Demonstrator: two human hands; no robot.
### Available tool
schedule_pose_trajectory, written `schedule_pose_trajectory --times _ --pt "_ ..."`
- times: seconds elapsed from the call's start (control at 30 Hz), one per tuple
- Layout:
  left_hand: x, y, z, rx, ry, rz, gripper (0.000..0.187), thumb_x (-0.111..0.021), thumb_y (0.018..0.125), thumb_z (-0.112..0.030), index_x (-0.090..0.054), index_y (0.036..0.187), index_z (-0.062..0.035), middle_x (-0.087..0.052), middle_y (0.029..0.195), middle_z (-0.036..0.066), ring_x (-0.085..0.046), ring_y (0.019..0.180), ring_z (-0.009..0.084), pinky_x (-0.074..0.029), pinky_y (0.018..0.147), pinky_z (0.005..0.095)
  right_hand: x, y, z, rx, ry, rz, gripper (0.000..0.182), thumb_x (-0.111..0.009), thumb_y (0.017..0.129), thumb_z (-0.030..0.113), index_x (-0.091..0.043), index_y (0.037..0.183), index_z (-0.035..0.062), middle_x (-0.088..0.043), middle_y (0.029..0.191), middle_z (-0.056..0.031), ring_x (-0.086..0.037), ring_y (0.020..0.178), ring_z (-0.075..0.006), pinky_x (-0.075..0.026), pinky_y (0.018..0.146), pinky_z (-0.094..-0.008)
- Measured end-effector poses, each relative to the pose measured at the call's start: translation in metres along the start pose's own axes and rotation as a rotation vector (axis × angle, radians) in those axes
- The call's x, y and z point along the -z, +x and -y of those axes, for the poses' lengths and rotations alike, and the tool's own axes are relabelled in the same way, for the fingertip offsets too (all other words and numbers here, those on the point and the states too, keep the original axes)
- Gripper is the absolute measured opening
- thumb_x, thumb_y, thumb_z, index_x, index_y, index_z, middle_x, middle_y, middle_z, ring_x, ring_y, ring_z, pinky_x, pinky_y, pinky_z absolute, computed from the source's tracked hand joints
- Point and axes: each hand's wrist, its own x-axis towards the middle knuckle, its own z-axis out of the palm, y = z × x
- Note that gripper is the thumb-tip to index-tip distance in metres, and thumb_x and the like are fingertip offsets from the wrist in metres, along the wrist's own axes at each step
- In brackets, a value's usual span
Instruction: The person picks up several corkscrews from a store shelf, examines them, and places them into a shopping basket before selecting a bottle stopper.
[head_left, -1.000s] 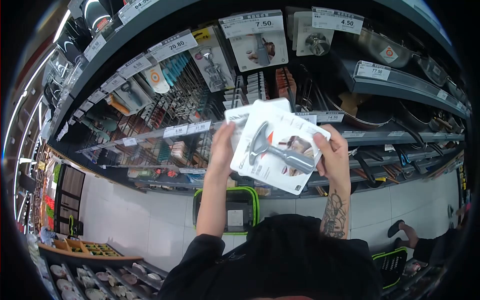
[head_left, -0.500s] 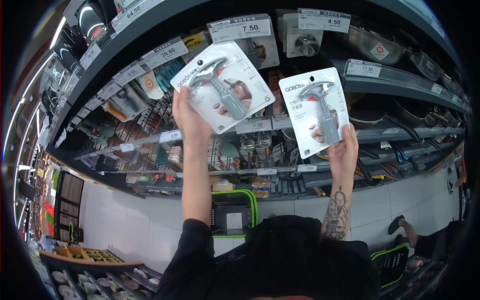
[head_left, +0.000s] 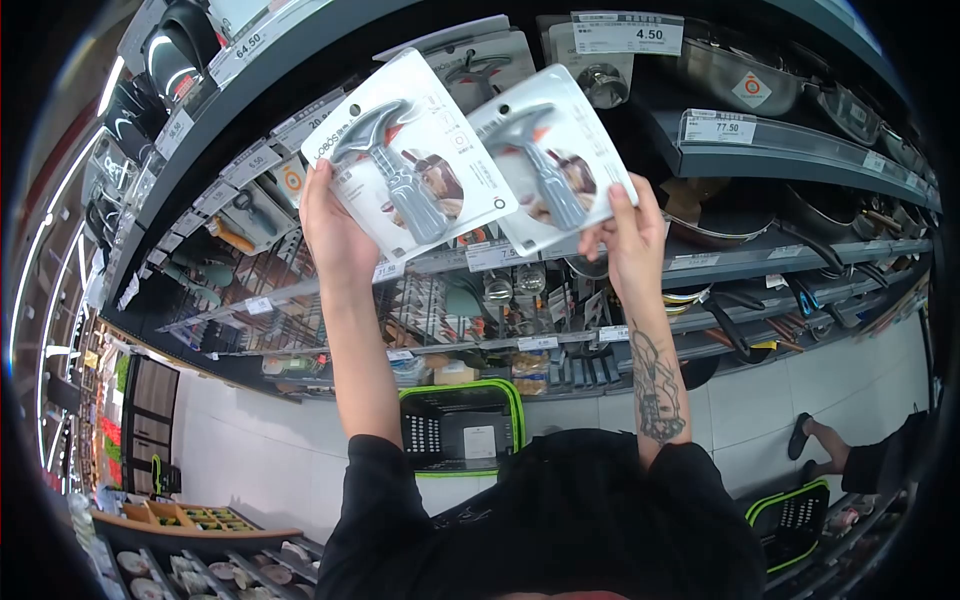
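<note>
My left hand [head_left: 338, 228] is closed on the lower left edge of a packaged corkscrew [head_left: 405, 165], a grey T-handled one on a white card under clear plastic. Closed on the right edge of a second, matching packaged corkscrew [head_left: 556, 165] is my right hand [head_left: 630, 228]. Both packs are held up tilted in front of the shelves. The left pack's right side overlaps the other, hiding part of its left edge. The right pack looks slightly blurred.
Shelves with price tags [head_left: 627, 34] hold hanging utensils, metal bowls and pans [head_left: 720, 215]. A black basket with a green rim [head_left: 518, 425] stands on the floor below me. At the lower right are another green-rimmed basket [head_left: 792, 525] and a person's leg [head_left: 825, 455].
My right hand has brought its pack up and to the left, against the left one. My left hand has shifted a little left and up with its pack.
</note>
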Motion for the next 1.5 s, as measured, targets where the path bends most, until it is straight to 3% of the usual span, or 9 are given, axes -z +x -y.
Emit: schedule_pose_trajectory --times 0.7,0.83,0.93,1.07,1.13,1.23,1.3,1.4,1.5 --pt "-0.003 -0.010 0.003 0.111 -0.091 -0.045 0.036 -0.037 0.100 -0.020 -0.048 0.125 0.0033 -0.060 0.120 0.017 -0.060 0.109 0.0268 -0.048 0.095 0.0415 -0.054 0.031 -0.022 0.069 0.087 -0.018 0.033 -0.046 0.101 0.028 -0.047 0.114 -0.0022 -0.062 0.075 -0.0123 -0.062 0.052 -0.0160 -0.047 0.044 -0.0234" --pt "0.003 -0.009 0.008 0.101 -0.072 -0.022 0.036 -0.036 0.100 -0.020 -0.048 0.125 0.0039 -0.060 0.120 0.018 -0.060 0.109 0.0269 -0.048 0.096 0.0412 -0.056 0.044 -0.038 0.009 0.153 -0.006 0.031 -0.041 0.102 0.022 -0.042 0.121 -0.0030 -0.062 0.086 -0.0132 -0.064 0.062 -0.0164 -0.051 0.051 -0.0245" --pt "0.000 -0.008 0.011 0.106 -0.067 -0.034 0.037 -0.036 0.100 -0.020 -0.048 0.125 0.0046 -0.060 0.120 0.018 -0.059 0.109 0.0270 -0.048 0.096 0.0413 -0.050 0.057 -0.061 -0.035 0.144 0.000 0.036 -0.041 0.100 0.013 -0.032 0.130 -0.0056 -0.058 0.110 -0.0204 -0.066 0.081 -0.0207 -0.055 0.069 -0.0283" --pt "-0.007 -0.011 0.012 0.121 -0.083 -0.034 0.036 -0.037 0.100 -0.019 -0.048 0.125 0.0046 -0.060 0.120 0.018 -0.059 0.109 0.0266 -0.048 0.096 0.0410 -0.052 0.058 -0.062 -0.016 0.090 -0.019 0.044 -0.046 0.098 0.011 -0.028 0.134 -0.0066 -0.053 0.118 -0.0238 -0.065 0.084 -0.0215 -0.055 0.069 -0.0283" --pt "-0.008 -0.011 0.014 0.121 -0.090 -0.036 0.035 -0.037 0.100 -0.019 -0.048 0.125 0.0044 -0.060 0.120 0.017 -0.059 0.109 0.0264 -0.048 0.096 0.0407 -0.052 0.049 -0.055 0.034 -0.122 -0.118 0.049 -0.049 0.097 0.011 -0.028 0.137 -0.0065 -0.054 0.118 -0.0222 -0.064 0.090 -0.0204 -0.055 0.069 -0.0273" --pt "-0.007 -0.010 0.017 0.102 -0.070 -0.028 0.033 -0.038 0.100 -0.018 -0.049 0.123 0.0033 -0.060 0.119 0.016 -0.060 0.108 0.0253 -0.048 0.095 0.0401 -0.044 0.035 -0.038 0.147 -0.255 -0.057 0.049 -0.051 0.097 0.013 -0.030 0.137 -0.0067 -0.053 0.122 -0.0202 -0.063 0.091 -0.0180 -0.055 0.069 -0.0268" --pt "-0.007 -0.011 0.019 0.091 -0.044 -0.027 0.031 -0.039 0.100 -0.017 -0.049 0.122 0.0024 -0.060 0.118 0.015 -0.060 0.107 0.0241 -0.049 0.094 0.0394 -0.044 0.025 -0.028 0.192 -0.198 -0.041 0.042 -0.052 0.097 0.014 -0.039 0.132 -0.0058 -0.059 0.113 -0.0161 -0.061 0.085 -0.0141 -0.052 0.062 -0.0242" --pt "-0.005 -0.011 0.027 0.076 0.011 -0.033 0.030 -0.040 0.099 -0.015 -0.050 0.121 0.0020 -0.061 0.116 0.014 -0.060 0.106 0.0225 -0.049 0.093 0.0379 -0.039 0.010 -0.010 -0.045 0.072 0.254 0.026 -0.053 0.097 0.012 -0.054 0.118 -0.0036 -0.065 0.085 -0.0082 -0.059 0.065 -0.0072 -0.040 0.048 -0.0189" --pt "-0.012 -0.013 0.033 0.069 0.110 -0.025 0.031 -0.041 0.099 -0.015 -0.050 0.123 0.0024 -0.061 0.116 0.014 -0.060 0.106 0.0214 -0.048 0.093 0.0361 -0.041 -0.005 -0.001 -0.113 -0.044 0.291 0.022 -0.054 0.096 0.012 -0.054 0.113 -0.0035 -0.065 0.086 -0.0088 -0.057 0.056 -0.0074 -0.037 0.043 -0.0180"
